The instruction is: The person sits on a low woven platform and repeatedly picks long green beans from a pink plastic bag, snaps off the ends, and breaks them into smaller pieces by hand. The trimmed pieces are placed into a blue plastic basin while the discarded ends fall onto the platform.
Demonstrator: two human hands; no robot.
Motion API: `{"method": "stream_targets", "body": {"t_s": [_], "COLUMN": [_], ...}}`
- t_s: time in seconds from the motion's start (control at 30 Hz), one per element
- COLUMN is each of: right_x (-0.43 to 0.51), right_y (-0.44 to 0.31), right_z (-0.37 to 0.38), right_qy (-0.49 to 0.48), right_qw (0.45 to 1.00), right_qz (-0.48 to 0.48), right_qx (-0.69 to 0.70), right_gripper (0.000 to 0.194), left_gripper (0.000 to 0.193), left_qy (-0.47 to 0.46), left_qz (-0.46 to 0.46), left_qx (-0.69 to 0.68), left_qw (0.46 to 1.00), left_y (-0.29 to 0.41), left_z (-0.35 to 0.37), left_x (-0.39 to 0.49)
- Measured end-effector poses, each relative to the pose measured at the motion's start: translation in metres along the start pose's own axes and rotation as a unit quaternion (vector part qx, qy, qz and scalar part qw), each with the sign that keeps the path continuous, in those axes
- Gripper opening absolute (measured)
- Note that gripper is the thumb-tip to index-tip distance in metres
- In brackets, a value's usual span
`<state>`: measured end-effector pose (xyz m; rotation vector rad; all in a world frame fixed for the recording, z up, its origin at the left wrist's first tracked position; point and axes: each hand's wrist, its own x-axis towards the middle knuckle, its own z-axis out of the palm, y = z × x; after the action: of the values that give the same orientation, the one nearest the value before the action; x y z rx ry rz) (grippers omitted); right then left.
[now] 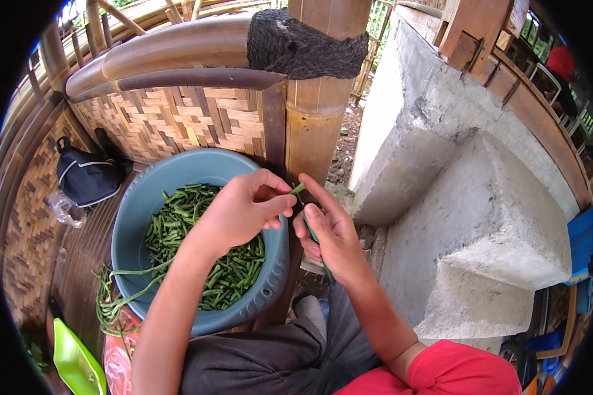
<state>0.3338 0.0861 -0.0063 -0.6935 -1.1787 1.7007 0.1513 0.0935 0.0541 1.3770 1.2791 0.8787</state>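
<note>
My left hand (257, 205) pinches a short piece of green long bean (298, 188) between thumb and fingertips, to the right of the basin's rim. My right hand (328, 229) grips a knife by its green handle (312, 229); the thin blade shows only in part beside the bean. Below my left forearm stands a round blue-grey plastic basin (133, 212) holding many cut bean pieces (183, 217). Whole long beans (109, 306) hang over the basin's left rim, and their tangled ends rest on a red plastic bag (121, 363).
A black bag (88, 173) and a clear plastic wrapper (68, 208) lie on the bamboo bench (76, 266) at left. A lime-green plastic container (76, 358) stands lower left. Behind is a woven bamboo wall (178, 116) and thick post (314, 123). Rough concrete steps (454, 212) rise at right; a person (561, 74) appears far right.
</note>
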Motion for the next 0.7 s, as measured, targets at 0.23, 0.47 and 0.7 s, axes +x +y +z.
{"method": "stream_targets", "body": {"t_s": [0.23,0.47,0.7], "right_x": [0.024,0.030,0.031], "right_y": [-0.012,-0.019,-0.034], "right_z": [0.011,0.015,0.037], "right_qy": [-0.069,-0.047,-0.013], "right_qw": [0.997,0.997,0.991], "right_qz": [-0.036,-0.065,-0.121], "right_qx": [-0.009,0.013,0.062], "right_gripper": [0.047,0.042,0.038], "left_gripper": [0.020,0.019,0.019], "left_qy": [0.005,0.007,0.053], "left_qz": [0.028,0.059,0.120], "left_qx": [-0.079,-0.060,0.093], "left_qw": [0.996,0.996,0.987], "left_y": [0.009,0.013,0.044], "left_z": [-0.022,-0.030,-0.059], "left_x": [-0.008,-0.012,-0.045]}}
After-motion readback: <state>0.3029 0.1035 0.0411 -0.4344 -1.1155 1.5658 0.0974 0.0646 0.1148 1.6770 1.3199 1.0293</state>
